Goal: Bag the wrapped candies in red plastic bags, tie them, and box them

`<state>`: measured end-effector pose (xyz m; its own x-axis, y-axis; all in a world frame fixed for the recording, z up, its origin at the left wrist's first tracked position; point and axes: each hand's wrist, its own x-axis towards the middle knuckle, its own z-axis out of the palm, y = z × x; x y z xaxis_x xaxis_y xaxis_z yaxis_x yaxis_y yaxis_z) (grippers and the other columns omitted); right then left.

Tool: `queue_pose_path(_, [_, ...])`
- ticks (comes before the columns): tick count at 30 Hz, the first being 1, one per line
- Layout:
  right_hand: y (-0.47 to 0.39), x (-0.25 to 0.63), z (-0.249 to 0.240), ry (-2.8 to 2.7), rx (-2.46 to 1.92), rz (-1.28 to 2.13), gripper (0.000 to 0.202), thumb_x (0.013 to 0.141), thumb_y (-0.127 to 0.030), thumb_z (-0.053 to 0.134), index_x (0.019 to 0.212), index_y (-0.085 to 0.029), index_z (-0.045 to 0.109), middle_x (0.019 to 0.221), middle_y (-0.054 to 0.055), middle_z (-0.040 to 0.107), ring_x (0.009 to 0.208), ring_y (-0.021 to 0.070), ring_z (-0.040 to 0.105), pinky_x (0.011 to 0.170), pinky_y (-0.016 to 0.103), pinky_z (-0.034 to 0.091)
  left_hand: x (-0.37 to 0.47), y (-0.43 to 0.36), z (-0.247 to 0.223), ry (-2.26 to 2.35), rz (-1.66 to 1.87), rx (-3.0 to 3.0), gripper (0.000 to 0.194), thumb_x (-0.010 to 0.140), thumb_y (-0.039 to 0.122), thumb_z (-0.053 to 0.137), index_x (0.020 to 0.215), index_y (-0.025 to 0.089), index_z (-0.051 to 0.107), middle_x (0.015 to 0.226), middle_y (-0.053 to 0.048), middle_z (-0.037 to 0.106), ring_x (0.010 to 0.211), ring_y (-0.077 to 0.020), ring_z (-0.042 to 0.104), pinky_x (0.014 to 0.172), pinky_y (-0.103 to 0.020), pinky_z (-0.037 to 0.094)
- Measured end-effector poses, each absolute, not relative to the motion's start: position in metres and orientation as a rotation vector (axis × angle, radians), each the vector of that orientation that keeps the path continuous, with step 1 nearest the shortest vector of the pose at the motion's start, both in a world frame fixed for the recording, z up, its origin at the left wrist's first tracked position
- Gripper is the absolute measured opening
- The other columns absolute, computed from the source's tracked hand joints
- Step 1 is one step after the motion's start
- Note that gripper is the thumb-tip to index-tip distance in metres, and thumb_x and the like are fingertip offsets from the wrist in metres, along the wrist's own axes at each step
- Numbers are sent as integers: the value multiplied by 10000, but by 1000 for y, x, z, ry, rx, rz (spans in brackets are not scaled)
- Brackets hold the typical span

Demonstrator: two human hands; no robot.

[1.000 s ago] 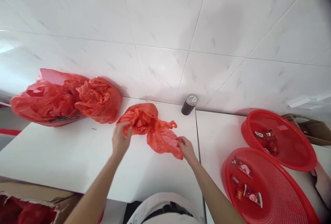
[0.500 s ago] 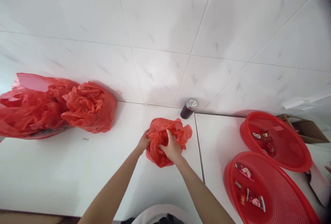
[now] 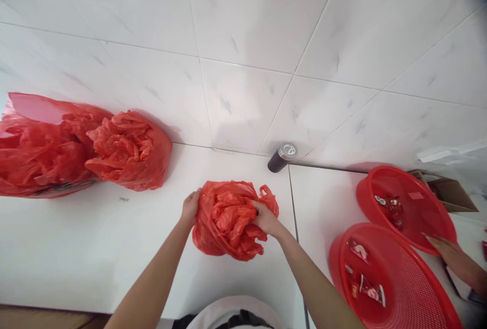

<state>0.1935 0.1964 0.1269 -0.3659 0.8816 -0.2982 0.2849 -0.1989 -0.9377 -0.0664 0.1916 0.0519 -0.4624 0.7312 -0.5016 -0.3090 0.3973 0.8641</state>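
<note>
A crumpled red plastic bag (image 3: 230, 215) rests on the white table in front of me, its loose folds bunched on top. My left hand (image 3: 191, 206) grips its left side, the fingertips hidden behind the plastic. On the right, my right hand (image 3: 265, 219) is closed on the gathered folds, thumb and fingers partly buried in them. What the bag contains is hidden. Just behind it, near the wall, a dark tumbler with a silver lid (image 3: 282, 157) stands on the table.
At the left against the wall sit a bunched red bag (image 3: 131, 154) and a larger red bag (image 3: 41, 154). Two red plastic baskets, the nearer (image 3: 395, 278) and farther (image 3: 416, 212), hold several small packets. Another person's hand (image 3: 447, 253) touches the farther basket. Behind is a cardboard box (image 3: 452, 194).
My hands have moved apart and the red bag between them is spread wider, shifted slightly left and nearer me. Another person's hand has come in at the farther basket.
</note>
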Motion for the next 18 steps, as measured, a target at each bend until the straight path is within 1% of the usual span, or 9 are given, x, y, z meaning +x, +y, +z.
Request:
queue_pose_path(3, [205,211,143,-1461,-1232,1649,181,707,-336,699,746,-199,588,793,8,663,747,186,631,676,323,529,-106,222,68,1757,1452,417,437,667,562,683,605,211,430,509,71,467,474,-102,439,482,-240,396])
queue_pose_path(5, [216,214,146,-1357,-1238,1566,205,698,-344,710,749,-202,571,792,19,664,745,195,623,670,333,528,-130,243,82,1864,1573,457,424,725,504,647,582,216,370,511,87,387,490,-89,392,503,-226,370])
queue_pose_path(7, [229,208,145,-1266,-1254,1464,233,699,-362,711,812,-204,582,860,41,677,803,216,630,710,352,532,-150,260,96,1984,1673,490,415,782,438,615,569,217,336,528,85,335,524,-92,380,548,-225,375])
queue_pose_path(9, [242,197,141,-1193,-1267,1349,295,735,-394,672,941,-201,587,980,71,673,888,232,631,772,370,530,-164,274,108,2091,1738,513,393,832,402,579,578,218,342,560,72,345,580,-109,418,631,-244,413])
queue_pose_path(11, [254,188,136,-1144,-1267,1256,410,763,-404,630,1109,-198,552,1073,93,650,951,234,622,817,376,522,-172,282,116,2152,1761,552,342,863,394,556,624,213,393,620,46,428,673,-138,495,753,-286,449])
queue_pose_path(13, [261,184,131,-1135,-1283,1220,580,748,-375,635,1277,-199,470,1046,84,650,940,226,623,818,377,520,-174,285,123,2150,1747,631,255,875,390,555,734,192,481,752,-7,549,819,-176,572,874,-334,453])
queue_pose_path(15, [261,190,129,-1180,-1367,1200,745,715,-319,659,1396,-218,372,942,37,649,871,204,624,820,380,516,-168,279,128,2112,1713,729,230,855,375,597,929,163,543,1004,-89,620,1048,-223,581,994,-374,416])
queue_pose_path(16, [257,196,129,-1204,-1426,1167,800,706,-294,664,1431,-230,334,895,14,637,837,193,619,827,384,512,-161,272,131,2092,1700,773,300,829,358,637,1033,158,546,1148,-122,602,1170,-241,537,1053,-387,374])
queue_pose_path(18, [241,211,134,-1234,-1520,1067,836,715,-273,657,1468,-252,297,873,-6,615,825,179,607,867,391,497,-136,246,138,2063,1669,914,485,776,315,701,1201,171,516,1377,-143,493,1346,-260,394,1145,-401,260])
